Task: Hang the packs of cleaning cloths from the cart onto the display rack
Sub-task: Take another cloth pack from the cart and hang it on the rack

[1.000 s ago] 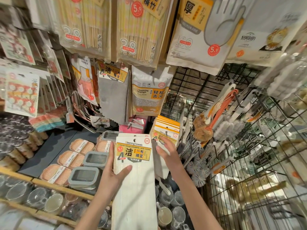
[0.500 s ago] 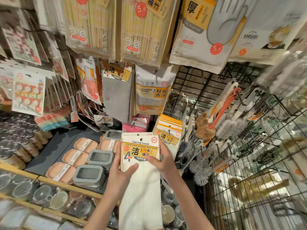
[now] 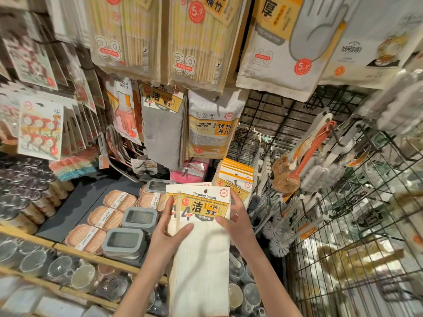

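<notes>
Both hands hold a white pack of cleaning cloths (image 3: 201, 243) upright before the wire rack (image 3: 274, 124): left hand (image 3: 167, 234) pinches its left edge, right hand (image 3: 238, 220) grips the right edge, below hung yellow packs (image 3: 235, 179)

Black wire grid panels (image 3: 357, 202), wooden shelf edge (image 3: 75, 250), dark shelf surface (image 3: 75, 202), warm shop light
</notes>
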Demonstrator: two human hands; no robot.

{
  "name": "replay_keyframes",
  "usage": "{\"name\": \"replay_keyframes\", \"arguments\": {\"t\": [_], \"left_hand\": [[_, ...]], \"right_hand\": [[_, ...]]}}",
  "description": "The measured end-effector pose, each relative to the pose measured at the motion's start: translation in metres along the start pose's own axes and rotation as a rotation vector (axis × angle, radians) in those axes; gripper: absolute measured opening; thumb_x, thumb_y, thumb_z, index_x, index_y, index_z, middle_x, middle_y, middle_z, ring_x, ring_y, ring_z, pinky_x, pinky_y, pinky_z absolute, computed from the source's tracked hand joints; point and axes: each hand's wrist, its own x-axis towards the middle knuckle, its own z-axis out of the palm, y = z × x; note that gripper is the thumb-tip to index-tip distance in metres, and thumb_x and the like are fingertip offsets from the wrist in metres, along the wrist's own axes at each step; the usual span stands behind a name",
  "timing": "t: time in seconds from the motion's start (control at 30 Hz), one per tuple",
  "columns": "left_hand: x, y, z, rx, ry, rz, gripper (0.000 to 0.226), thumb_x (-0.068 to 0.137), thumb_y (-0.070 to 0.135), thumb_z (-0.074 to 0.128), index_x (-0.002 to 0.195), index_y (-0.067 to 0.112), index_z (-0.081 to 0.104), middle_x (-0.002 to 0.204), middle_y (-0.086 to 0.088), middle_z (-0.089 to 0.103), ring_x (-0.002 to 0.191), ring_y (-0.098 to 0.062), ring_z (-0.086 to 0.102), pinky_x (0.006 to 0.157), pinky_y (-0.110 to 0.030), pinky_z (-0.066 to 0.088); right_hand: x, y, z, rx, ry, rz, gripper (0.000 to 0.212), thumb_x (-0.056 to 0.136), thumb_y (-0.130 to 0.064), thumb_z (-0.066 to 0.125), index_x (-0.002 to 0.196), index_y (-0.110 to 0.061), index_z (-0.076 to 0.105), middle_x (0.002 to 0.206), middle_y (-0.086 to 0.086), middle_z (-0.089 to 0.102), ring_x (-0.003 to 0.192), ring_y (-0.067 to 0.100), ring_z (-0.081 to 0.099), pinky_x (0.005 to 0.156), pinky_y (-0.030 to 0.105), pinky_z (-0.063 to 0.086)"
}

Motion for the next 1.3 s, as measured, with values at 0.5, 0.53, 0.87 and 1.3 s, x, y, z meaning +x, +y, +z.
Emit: {"name": "replay_keyframes", "arguments": {"t": [0.5, 0.53, 0.87, 1.3], "left_hand": [[0.008, 0.003, -0.015, 0.072, 0.047, 0.028, 0.064, 0.096, 0.005, 0.052, 0.131, 0.056, 0.034, 0.129, 0.043, 0.036, 0.122, 0.021, 0.033, 0.111, -0.025, 0.025], [0.008, 0.004, -0.015, 0.077, 0.045, 0.036, 0.064, 0.096, 0.005, 0.051, 0.131, 0.056, 0.033, 0.132, 0.041, 0.035, 0.127, 0.017, 0.031, 0.111, -0.024, 0.024], [0.011, -0.001, -0.028, 0.168, 0.073, 0.037, 0.066, 0.096, 0.009, 0.053, 0.133, 0.059, 0.031, 0.141, 0.035, 0.030, 0.137, 0.002, 0.025, 0.115, -0.034, 0.024], [0.013, 0.001, -0.034, 0.110, 0.113, 0.044, 0.070, 0.094, 0.003, 0.054, 0.126, 0.062, 0.033, 0.132, 0.043, 0.032, 0.137, 0.004, 0.025, 0.114, -0.031, 0.023]], "right_hand": [[0.016, 0.027, -0.039, 0.099, 0.236, 0.033, 0.050, 0.085, 0.005, 0.061, 0.121, -0.029, 0.054, 0.131, 0.001, 0.053, 0.116, 0.014, 0.051, 0.075, 0.017, 0.051], [0.021, 0.029, -0.042, 0.100, 0.252, 0.035, 0.049, 0.085, 0.007, 0.060, 0.117, -0.029, 0.056, 0.133, 0.001, 0.052, 0.119, 0.016, 0.051, 0.081, 0.022, 0.052], [0.056, 0.049, -0.052, -0.019, 0.349, 0.143, 0.041, 0.084, 0.014, 0.054, 0.102, -0.022, 0.059, 0.130, 0.000, 0.048, 0.122, 0.022, 0.046, 0.093, 0.039, 0.045], [0.100, 0.071, -0.046, -0.264, 0.372, 0.145, 0.048, 0.072, 0.022, 0.046, 0.108, -0.005, 0.063, 0.123, 0.013, 0.054, 0.115, 0.022, 0.049, 0.087, 0.030, 0.044]]}}
